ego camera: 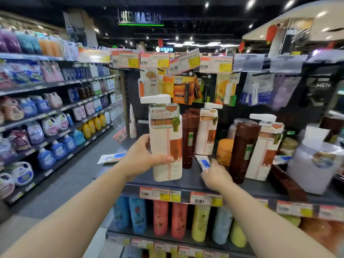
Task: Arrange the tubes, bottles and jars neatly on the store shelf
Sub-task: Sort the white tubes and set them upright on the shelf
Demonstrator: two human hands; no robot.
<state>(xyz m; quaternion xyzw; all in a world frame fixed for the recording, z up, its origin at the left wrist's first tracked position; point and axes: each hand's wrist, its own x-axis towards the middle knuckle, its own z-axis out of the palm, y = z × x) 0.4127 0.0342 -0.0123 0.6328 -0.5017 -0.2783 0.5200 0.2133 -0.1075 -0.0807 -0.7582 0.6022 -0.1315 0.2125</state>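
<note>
My left hand [144, 158] grips a tall white pump bottle [165, 142] with an orange label, held upright just above the front of the dark shelf [188, 180]. Fingers of my right hand [216, 175] close on a small white and blue tube [204, 162] lying on the shelf. Behind stand a brown bottle [189, 136], a second white pump bottle [207, 131], an orange jar [224, 151], another brown bottle [243, 151] and a third white pump bottle [264, 148]. Another white and blue tube [111, 158] lies at the shelf's left end.
A large pale lilac bottle [312, 164] and a fallen brown bottle [286, 181] occupy the right of the shelf. Carded items hang above [186, 86]. Coloured bottles fill the shelf below [178, 220]. An aisle with detergent shelves [46, 118] runs on the left.
</note>
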